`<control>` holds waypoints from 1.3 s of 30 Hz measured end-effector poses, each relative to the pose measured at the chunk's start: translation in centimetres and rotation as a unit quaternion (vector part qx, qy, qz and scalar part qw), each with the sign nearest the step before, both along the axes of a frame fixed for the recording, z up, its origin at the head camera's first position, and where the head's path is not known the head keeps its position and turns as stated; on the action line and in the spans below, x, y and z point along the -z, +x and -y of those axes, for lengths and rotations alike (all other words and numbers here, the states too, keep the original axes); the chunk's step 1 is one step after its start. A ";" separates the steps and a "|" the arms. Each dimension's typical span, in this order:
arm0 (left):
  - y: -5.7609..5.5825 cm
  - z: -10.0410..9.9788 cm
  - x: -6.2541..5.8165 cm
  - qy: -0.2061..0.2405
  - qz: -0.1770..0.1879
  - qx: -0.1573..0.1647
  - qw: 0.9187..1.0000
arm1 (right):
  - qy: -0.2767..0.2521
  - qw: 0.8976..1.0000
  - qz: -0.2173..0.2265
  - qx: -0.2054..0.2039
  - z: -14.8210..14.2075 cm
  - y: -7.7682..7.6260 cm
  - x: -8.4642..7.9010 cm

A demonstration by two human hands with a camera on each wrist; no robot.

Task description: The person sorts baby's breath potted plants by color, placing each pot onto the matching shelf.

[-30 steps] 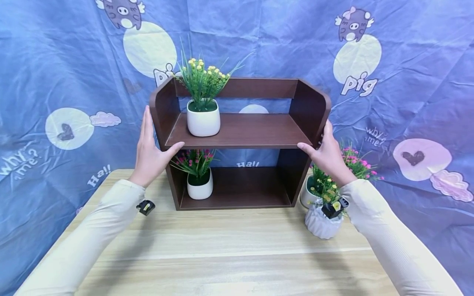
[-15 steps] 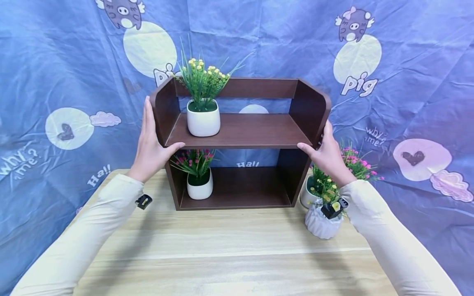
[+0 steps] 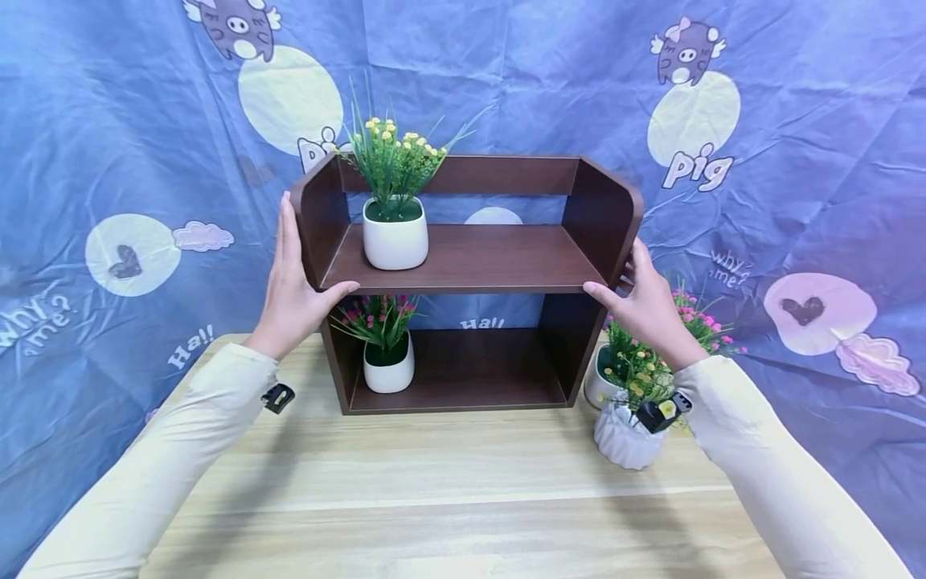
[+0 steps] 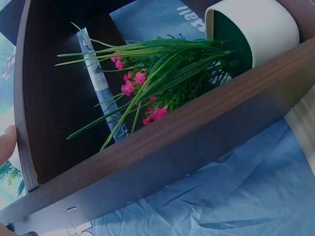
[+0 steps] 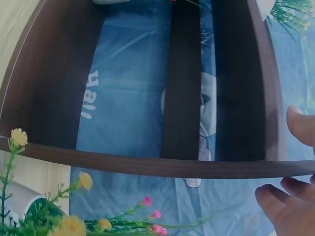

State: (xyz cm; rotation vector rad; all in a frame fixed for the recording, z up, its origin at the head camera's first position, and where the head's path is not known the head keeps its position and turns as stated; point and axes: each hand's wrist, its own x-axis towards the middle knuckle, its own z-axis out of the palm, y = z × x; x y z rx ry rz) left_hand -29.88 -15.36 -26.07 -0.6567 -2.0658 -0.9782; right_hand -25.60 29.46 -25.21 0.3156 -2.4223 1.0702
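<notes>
We've a wooden table (image 3: 463,490), near edge cut off. Brown shelf (image 3: 470,256) stands on it, centre, outer sides mostly hidden from us. Sleeved arms (image 3: 166,462) reach in from 7 & 5 o'clock. Approx 4 o'clock, 2 potted plants (image 3: 628,441), part-covered by wrist cam (image 3: 660,415) & R hand (image 3: 647,301). L hand (image 3: 292,296) is upright at shelf's 9 o'clock, R at 3. Both grip shelf, thumbs (image 3: 338,292) up front, spread wide from fingers (image 3: 287,235); R fingertips hard to see.

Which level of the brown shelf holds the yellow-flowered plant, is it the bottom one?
No, the yellow-flowered plant stands on the upper level of the brown shelf, above the pink-flowered plant.
</notes>
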 end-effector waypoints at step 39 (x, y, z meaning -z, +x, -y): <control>0.1 0.1 0.4 0.020 0.049 -0.018 0.998 | 0.096 0.989 0.072 0.090 -11.9 12.7 6.8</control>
